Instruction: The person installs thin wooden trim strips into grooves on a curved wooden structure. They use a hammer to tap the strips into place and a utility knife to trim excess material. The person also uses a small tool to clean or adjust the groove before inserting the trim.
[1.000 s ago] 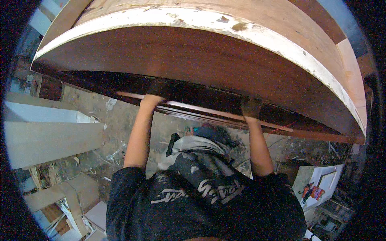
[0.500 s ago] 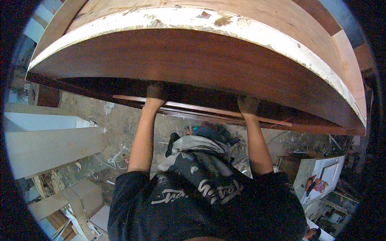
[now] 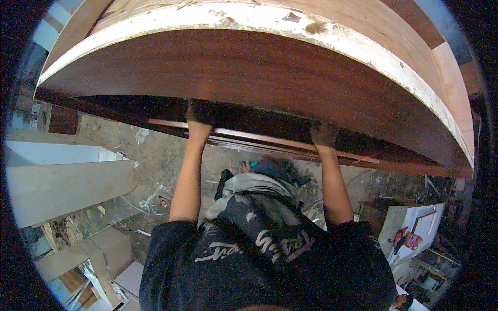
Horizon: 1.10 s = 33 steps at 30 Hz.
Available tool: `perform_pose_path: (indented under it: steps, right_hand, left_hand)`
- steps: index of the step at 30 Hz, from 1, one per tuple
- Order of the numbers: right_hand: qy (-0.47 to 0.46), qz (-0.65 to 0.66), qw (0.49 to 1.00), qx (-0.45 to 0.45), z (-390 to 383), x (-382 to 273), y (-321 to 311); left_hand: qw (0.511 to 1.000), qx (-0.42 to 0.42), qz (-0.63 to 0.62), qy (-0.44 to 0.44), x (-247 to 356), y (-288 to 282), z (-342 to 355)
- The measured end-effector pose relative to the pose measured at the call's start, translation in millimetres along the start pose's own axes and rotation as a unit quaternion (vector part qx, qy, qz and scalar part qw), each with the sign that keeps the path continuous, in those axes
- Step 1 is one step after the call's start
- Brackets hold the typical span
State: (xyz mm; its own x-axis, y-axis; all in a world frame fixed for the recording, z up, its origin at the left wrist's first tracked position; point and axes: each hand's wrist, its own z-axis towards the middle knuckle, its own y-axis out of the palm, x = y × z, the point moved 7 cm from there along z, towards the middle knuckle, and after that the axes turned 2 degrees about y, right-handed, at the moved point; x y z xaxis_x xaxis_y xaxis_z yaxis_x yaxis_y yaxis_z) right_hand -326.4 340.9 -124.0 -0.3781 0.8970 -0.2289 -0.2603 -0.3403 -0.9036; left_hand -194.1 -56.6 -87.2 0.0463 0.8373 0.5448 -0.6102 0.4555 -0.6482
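Observation:
A large dark brown wooden piece of furniture [image 3: 249, 67] with a pale, stained edge spans the upper view. Both my arms reach up to its near lower side, where a dark recess runs along it. My left hand [image 3: 199, 116] is at the recess left of centre, its fingers lost in shadow beneath the panel. Right of centre, my right hand [image 3: 324, 133] also goes up into the shadow against the furniture, fingers hidden. Whether either hand grips the panel's edge cannot be made out. Long glossy brown strips [image 3: 249, 140] run behind my wrists.
On the left stands a long pale box-like carcass [image 3: 67, 189], with cut boards [image 3: 104, 249] below it. At right, a red and black power tool [image 3: 405, 241] rests on a white panel [image 3: 433, 217]. Scraps litter the concrete floor [image 3: 161, 140].
The stains on the furniture's pale edge now appear farther right. My left hand sits slightly more to the left and my right hand slightly more to the right; both remain at the recess.

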Motion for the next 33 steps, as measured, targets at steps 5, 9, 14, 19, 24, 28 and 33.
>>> perform_pose_path:
  steps: [5,9,14,19,24,28,33]
  right_hand:
    - [-0.031,-0.062,0.995,0.077,-0.8,11.1,10.6]
    - [0.025,-0.051,0.996,-0.068,-4.2,18.7,25.4]
    - [0.007,-0.05,0.994,-0.1,-1.1,-6.1,-1.6]
    - [-0.08,0.052,0.995,0.02,9.0,-47.9,-50.5]
    - [-0.075,0.062,0.993,-0.068,4.6,-60.5,-55.8]
    - [-0.135,0.061,0.986,-0.073,8.2,-71.6,-58.4]
    - [-0.18,0.082,0.974,-0.114,29.5,-94.9,-45.4]
  left_hand:
    - [0.983,0.083,-0.137,-0.087,31.2,-56.3,-29.7]
    - [0.984,-0.151,-0.09,-0.022,65.8,-73.3,-38.5]
    - [0.977,-0.21,0.042,0.01,62.9,-58.6,-28.9]
    - [0.971,-0.217,0.101,0.016,20.5,-6.5,-10.6]
    - [0.985,-0.129,0.111,0.011,-4.6,14.1,-11.1]
    - [0.989,-0.113,0.074,0.057,-4.5,15.4,-14.9]
    - [0.984,-0.136,0.105,0.049,-7.1,16.7,-12.6]
